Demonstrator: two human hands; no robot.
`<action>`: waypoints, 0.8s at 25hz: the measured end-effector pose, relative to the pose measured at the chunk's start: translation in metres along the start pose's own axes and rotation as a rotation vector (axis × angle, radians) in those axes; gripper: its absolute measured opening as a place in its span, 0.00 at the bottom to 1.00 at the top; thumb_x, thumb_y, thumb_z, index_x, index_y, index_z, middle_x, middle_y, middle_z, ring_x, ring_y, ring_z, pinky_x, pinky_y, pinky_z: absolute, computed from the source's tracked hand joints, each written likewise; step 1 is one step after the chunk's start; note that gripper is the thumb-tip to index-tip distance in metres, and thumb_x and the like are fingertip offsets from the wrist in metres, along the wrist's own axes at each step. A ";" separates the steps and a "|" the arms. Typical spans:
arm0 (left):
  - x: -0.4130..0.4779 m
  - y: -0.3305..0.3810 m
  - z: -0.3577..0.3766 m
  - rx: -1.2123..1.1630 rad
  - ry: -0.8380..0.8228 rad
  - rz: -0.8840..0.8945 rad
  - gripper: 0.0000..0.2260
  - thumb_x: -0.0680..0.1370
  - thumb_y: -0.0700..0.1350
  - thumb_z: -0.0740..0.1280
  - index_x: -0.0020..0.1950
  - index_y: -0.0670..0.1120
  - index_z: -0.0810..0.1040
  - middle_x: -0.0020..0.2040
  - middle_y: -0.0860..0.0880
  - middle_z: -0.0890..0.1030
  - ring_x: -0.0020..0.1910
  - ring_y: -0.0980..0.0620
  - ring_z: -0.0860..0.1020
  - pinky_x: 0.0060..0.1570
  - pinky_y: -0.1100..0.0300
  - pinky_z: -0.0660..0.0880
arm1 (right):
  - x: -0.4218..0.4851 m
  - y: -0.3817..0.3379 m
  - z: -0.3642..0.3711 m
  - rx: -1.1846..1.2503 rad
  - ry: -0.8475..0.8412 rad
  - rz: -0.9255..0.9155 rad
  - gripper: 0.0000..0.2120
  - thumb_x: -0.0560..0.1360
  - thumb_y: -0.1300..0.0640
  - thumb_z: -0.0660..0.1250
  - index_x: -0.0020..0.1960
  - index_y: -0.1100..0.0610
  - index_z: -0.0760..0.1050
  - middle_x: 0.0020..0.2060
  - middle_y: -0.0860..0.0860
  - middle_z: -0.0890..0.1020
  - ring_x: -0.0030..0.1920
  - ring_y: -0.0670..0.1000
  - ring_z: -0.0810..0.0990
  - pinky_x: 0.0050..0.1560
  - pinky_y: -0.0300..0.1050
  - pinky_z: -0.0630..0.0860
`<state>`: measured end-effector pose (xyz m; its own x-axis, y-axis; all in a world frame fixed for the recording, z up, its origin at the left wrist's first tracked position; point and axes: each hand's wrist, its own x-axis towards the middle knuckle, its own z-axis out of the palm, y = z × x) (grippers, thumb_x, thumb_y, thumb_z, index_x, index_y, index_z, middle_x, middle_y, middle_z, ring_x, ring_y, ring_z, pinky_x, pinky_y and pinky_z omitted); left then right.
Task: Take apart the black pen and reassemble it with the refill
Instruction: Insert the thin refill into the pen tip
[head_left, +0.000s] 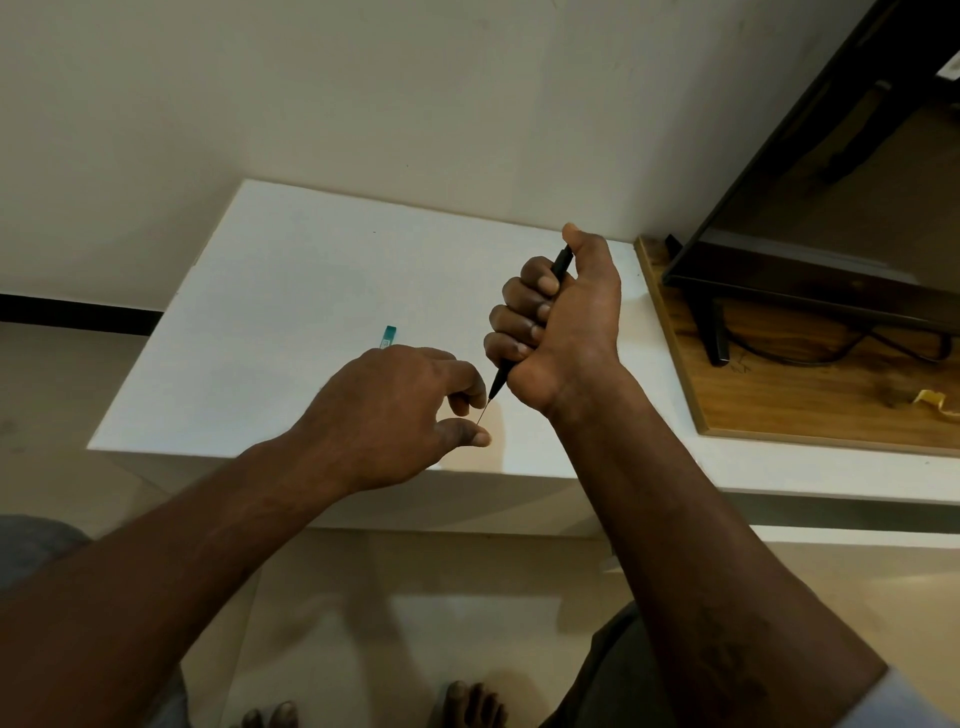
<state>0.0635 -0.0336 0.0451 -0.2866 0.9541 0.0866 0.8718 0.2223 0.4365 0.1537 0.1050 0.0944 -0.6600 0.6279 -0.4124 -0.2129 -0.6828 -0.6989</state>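
Gripping the black pen (561, 264) in a closed fist, the right hand (563, 322) holds it above the white counter (291, 270), thumb up along the top end and the pointed tip slanting down towards the left hand (395, 410). A hair-thin refill (484, 413) sticks out of that tip, and the left hand pinches its lower end between curled forefinger and thumb, the other fingers tucked under. Behind the left hand a small teal object (388, 335) lies on the counter, mostly hidden. To the right a wooden board (810, 395) carries a dark screen (831, 208) on its stand, with a yellow scrap (932, 402) near the board's front edge.
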 end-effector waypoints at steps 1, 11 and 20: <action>0.000 0.000 0.000 -0.001 0.000 0.001 0.15 0.74 0.64 0.72 0.57 0.58 0.82 0.50 0.61 0.83 0.34 0.65 0.72 0.38 0.62 0.67 | 0.000 0.000 0.001 -0.005 0.001 0.001 0.27 0.80 0.39 0.60 0.29 0.53 0.62 0.24 0.47 0.58 0.23 0.47 0.53 0.23 0.40 0.52; 0.000 0.000 -0.002 -0.016 0.004 0.010 0.16 0.73 0.63 0.73 0.56 0.58 0.82 0.49 0.61 0.83 0.34 0.64 0.72 0.36 0.65 0.65 | 0.002 0.001 0.000 -0.006 0.020 0.005 0.26 0.80 0.39 0.59 0.29 0.53 0.62 0.25 0.47 0.58 0.24 0.47 0.52 0.26 0.41 0.50; 0.000 -0.001 -0.003 -0.014 0.038 0.016 0.16 0.74 0.65 0.72 0.56 0.58 0.82 0.49 0.61 0.83 0.33 0.64 0.72 0.38 0.62 0.67 | 0.001 0.002 0.000 0.002 0.010 0.013 0.27 0.80 0.38 0.60 0.29 0.53 0.62 0.24 0.46 0.59 0.23 0.47 0.53 0.24 0.40 0.52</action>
<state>0.0616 -0.0340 0.0478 -0.2879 0.9492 0.1270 0.8707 0.2042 0.4475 0.1530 0.1044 0.0927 -0.6555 0.6224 -0.4277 -0.2052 -0.6918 -0.6923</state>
